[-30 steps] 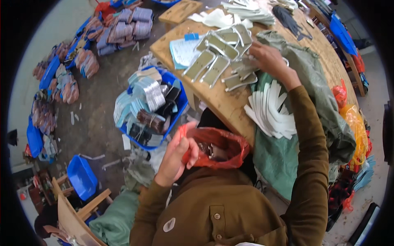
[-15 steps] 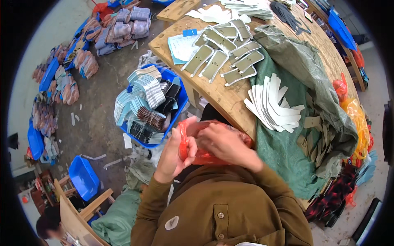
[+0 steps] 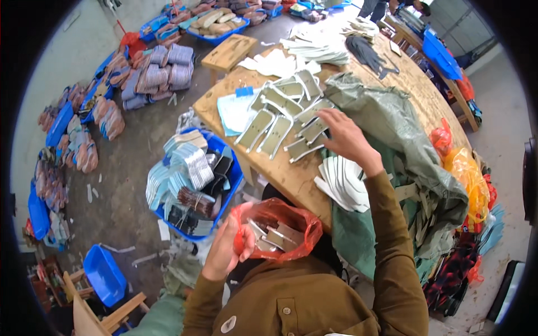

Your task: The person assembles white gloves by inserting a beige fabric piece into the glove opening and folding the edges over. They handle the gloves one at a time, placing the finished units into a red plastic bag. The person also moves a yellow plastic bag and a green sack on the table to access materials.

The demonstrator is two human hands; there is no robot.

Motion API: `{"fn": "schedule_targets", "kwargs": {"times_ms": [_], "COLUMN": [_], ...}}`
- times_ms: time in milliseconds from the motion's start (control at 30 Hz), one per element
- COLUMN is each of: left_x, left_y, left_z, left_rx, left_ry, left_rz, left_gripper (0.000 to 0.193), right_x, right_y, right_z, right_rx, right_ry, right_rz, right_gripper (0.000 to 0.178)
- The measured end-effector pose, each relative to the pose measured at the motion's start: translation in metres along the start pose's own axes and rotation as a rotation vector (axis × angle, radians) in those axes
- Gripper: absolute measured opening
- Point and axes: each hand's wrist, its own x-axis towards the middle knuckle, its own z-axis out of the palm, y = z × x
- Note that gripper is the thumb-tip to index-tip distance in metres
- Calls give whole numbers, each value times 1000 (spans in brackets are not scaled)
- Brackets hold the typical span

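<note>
My left hand (image 3: 227, 246) is closed on the rim of a red plastic bag (image 3: 305, 219), which hangs with its mouth wide in front of my body. Inside it lie several olive-grey pieces with pale edges (image 3: 276, 239). Out over the table, my right hand (image 3: 348, 134) has its fingers stretched apart at the right side of a pile of curved olive-grey pieces with white edges (image 3: 275, 134). Whether its fingertips touch the pile, I cannot tell. Just below that hand, white curved strips (image 3: 343, 182) are fanned out on green sacking (image 3: 353, 238).
A blue crate (image 3: 238, 175) of bundled strips stands left of the wooden table (image 3: 217, 101). Paper sheets (image 3: 232, 115) lie by the pile. Grey-green sacking (image 3: 417, 145) is bunched at right. Striped bundles (image 3: 162, 73) and an empty blue tub (image 3: 106, 274) are on the floor.
My right hand has left the red bag and moved up and right to the pile. The bag's mouth now shows, with pieces inside. The whole view has shifted, so the table appears lower.
</note>
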Motion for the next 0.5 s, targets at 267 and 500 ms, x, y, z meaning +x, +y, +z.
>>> {"fn": "schedule_targets", "kwargs": {"times_ms": [267, 500], "left_x": [7, 8], "left_y": [-3, -3], "left_z": [-3, 1], "left_rx": [-18, -16], "left_ry": [14, 41], "left_rz": [-16, 2], "left_gripper": [68, 66], "right_x": [33, 33], "right_y": [43, 45], "right_z": [14, 15], "right_rx": [-137, -121], "right_ry": [-280, -124], "right_rz": [-96, -168], "right_gripper": [72, 44]}}
